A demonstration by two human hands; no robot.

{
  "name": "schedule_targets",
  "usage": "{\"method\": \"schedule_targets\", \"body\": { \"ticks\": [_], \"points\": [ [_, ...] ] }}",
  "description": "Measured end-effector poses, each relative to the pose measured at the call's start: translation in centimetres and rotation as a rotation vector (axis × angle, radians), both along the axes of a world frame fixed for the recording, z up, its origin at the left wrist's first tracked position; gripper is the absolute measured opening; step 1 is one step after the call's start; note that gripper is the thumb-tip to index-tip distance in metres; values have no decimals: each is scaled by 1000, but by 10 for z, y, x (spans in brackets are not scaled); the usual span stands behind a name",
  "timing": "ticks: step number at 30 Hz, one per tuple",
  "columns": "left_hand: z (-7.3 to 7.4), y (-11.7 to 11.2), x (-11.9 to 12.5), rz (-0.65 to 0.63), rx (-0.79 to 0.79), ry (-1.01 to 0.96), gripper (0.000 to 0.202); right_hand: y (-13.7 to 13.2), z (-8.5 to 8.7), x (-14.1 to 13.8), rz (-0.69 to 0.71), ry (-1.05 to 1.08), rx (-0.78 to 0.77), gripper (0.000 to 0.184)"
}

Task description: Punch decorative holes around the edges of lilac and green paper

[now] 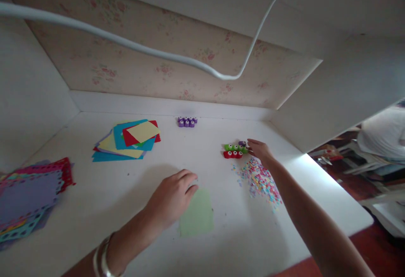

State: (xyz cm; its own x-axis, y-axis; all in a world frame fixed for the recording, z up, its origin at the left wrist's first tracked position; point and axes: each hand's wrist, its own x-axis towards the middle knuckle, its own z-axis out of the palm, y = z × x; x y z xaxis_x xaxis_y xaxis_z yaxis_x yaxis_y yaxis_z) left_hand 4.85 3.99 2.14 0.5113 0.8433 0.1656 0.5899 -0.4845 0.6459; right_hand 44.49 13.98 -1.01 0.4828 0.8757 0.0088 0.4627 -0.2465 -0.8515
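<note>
My left hand hovers at the top left corner of a pale green sheet of paper. Its fingers are curled in toward the thumb, and whatever lies between them is too small to make out. My right hand reaches to a cluster of small craft punches, its fingertips apart and right beside a purple craft punch and the end of a row of green punches. Red punches line up in front of the green ones. Just below my right hand lies a pile of colourful paper confetti.
Several purple punches stand by the back wall. Coloured paper sheets are stacked at back left, and sheets with punched borders lie at far left. A white cable hangs across above. At right, beyond the table, is a person.
</note>
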Motion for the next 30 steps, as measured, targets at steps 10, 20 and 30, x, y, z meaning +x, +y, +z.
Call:
{"method": "schedule_targets", "body": {
  "ticks": [10, 20, 30],
  "points": [
    [-17, 87, 121, 12, -90, 77, 27, -6, 0, -10, 15, 214, -5, 40],
    [-27, 95, 163, 42, -63, 41, 15, -4, -6, -10, 63, 191, -45, 58],
    [-27, 95, 165, 113, 27, 66, 45, -39, 6, -11, 87, -142, 25, 33]
  ]
}}
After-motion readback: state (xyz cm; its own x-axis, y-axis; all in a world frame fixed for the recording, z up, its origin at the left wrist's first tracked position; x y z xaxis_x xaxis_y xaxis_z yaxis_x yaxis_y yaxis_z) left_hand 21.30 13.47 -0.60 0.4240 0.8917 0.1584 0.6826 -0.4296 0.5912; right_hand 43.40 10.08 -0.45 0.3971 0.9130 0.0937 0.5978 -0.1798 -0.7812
